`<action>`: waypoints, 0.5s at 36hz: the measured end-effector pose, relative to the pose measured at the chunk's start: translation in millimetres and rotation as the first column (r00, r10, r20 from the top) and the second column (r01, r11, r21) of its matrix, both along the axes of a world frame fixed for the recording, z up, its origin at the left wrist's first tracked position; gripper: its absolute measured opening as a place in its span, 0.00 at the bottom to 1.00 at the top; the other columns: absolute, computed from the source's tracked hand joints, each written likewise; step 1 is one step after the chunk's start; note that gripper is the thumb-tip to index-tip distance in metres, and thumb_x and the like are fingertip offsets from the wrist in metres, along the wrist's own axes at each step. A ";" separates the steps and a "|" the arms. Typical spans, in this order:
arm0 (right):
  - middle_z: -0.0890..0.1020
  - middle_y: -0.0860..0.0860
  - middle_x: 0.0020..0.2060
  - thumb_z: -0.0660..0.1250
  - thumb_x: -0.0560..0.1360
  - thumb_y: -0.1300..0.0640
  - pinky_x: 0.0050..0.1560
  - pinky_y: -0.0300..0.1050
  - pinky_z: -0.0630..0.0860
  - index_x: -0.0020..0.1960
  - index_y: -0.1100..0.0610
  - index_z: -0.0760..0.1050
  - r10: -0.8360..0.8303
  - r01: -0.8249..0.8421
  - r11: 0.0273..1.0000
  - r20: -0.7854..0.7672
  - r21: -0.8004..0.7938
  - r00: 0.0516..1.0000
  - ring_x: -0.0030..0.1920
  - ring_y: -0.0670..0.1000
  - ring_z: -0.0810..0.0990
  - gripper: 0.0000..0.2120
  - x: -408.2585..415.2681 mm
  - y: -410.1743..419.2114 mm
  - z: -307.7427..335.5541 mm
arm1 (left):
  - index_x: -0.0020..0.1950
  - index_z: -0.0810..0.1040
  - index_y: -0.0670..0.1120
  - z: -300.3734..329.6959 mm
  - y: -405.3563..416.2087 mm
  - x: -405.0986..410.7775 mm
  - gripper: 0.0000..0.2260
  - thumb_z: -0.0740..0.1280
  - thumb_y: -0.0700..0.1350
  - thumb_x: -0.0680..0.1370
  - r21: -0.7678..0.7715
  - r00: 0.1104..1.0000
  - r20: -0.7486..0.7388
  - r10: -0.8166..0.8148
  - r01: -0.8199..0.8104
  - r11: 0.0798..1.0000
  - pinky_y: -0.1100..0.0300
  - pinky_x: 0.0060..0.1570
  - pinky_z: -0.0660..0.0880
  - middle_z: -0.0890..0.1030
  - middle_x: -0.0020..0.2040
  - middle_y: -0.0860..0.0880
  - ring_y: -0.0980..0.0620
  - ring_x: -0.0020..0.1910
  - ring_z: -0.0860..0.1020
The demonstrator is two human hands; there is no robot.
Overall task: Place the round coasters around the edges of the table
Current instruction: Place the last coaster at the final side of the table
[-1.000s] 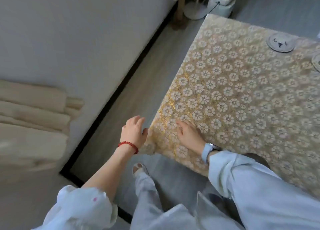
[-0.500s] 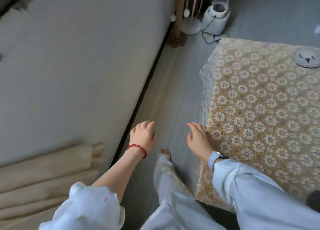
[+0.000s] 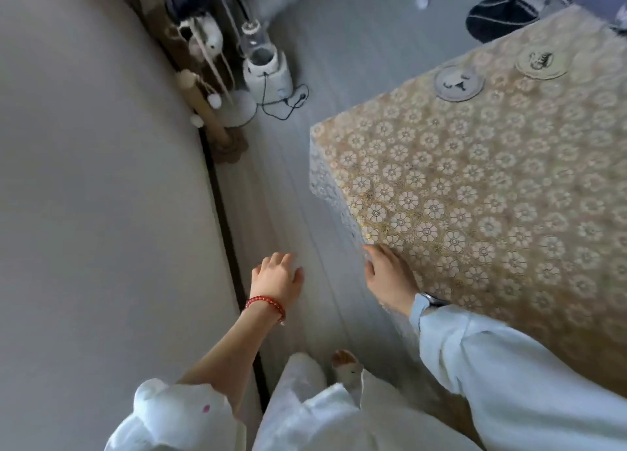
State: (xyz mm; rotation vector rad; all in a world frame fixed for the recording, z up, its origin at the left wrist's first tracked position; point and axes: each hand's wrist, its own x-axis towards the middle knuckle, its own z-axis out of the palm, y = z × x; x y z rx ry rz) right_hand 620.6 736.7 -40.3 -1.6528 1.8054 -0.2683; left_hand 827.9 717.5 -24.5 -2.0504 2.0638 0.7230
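Hands empty, left hand (image 3: 276, 279) fingers loosely spread over floor, right hand (image 3: 390, 275) fingers released at table (image 3: 509, 247) edge, two round coasters (image 3: 459, 83) along far edge.

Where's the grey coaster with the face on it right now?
In the head view, upper right: the grey coaster lies flat on the table near its far edge, just left of the cream coaster, well away from both hands.
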 end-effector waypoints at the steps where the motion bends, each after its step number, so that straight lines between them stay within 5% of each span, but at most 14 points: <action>1: 0.76 0.58 0.60 0.56 0.75 0.61 0.60 0.54 0.72 0.63 0.59 0.69 -0.053 0.053 0.999 -0.003 0.008 0.999 0.59 0.58 0.74 0.17 -7.7 -7.8 1.2 | 0.65 0.68 0.48 -4.1 -16.1 -9.1 0.17 0.57 0.49 0.76 0.017 0.999 -0.014 -0.045 0.046 0.999 0.48 0.61 0.64 0.73 0.64 0.45 0.43 0.63 0.69; 5: 0.78 0.56 0.55 0.56 0.76 0.59 0.56 0.55 0.74 0.59 0.57 0.71 -0.263 0.264 0.961 -0.024 0.078 0.964 0.54 0.56 0.75 0.14 -39.4 -37.2 -1.8 | 0.68 0.65 0.50 -13.6 -86.3 -54.6 0.19 0.56 0.51 0.77 0.044 0.965 -0.088 -0.248 0.253 0.966 0.47 0.64 0.63 0.71 0.67 0.46 0.45 0.66 0.67; 9: 0.75 0.47 0.35 0.56 0.75 0.60 0.34 0.46 0.72 0.42 0.50 0.70 -0.454 0.453 0.883 -0.028 0.123 0.891 0.35 0.49 0.72 0.08 -61.2 -70.0 -6.7 | 0.68 0.64 0.50 -21.9 -157.5 -96.8 0.18 0.55 0.51 0.78 0.033 0.885 -0.154 -0.439 0.449 0.893 0.46 0.65 0.63 0.69 0.68 0.46 0.45 0.65 0.69; 12: 0.77 0.58 0.33 0.55 0.74 0.64 0.35 0.51 0.72 0.37 0.57 0.69 -0.574 0.570 0.809 -0.015 0.143 0.819 0.34 0.56 0.75 0.09 -72.1 -98.9 -6.4 | 0.68 0.65 0.49 -23.6 -209.0 -122.7 0.18 0.56 0.50 0.78 0.029 0.816 -0.186 -0.547 0.561 0.827 0.46 0.66 0.64 0.69 0.68 0.45 0.44 0.65 0.68; 15: 0.68 0.53 0.24 0.54 0.74 0.66 0.30 0.43 0.63 0.31 0.52 0.65 -0.670 0.665 0.737 -0.002 0.123 0.743 0.29 0.52 0.67 0.16 -78.3 -125.2 -3.6 | 0.68 0.65 0.49 -22.0 -255.4 -140.0 0.18 0.56 0.49 0.78 0.033 0.756 -0.166 -0.633 0.646 0.763 0.47 0.66 0.64 0.70 0.68 0.45 0.44 0.66 0.68; 18: 0.67 0.54 0.25 0.54 0.73 0.68 0.31 0.41 0.60 0.34 0.58 0.68 -0.733 0.729 0.680 0.025 0.084 0.680 0.28 0.51 0.66 0.12 -87.9 -152.3 4.2 | 0.69 0.64 0.49 -20.1 -301.9 -163.1 0.19 0.55 0.48 0.78 0.051 0.698 -0.126 -0.705 0.714 0.698 0.47 0.65 0.63 0.68 0.69 0.45 0.45 0.67 0.66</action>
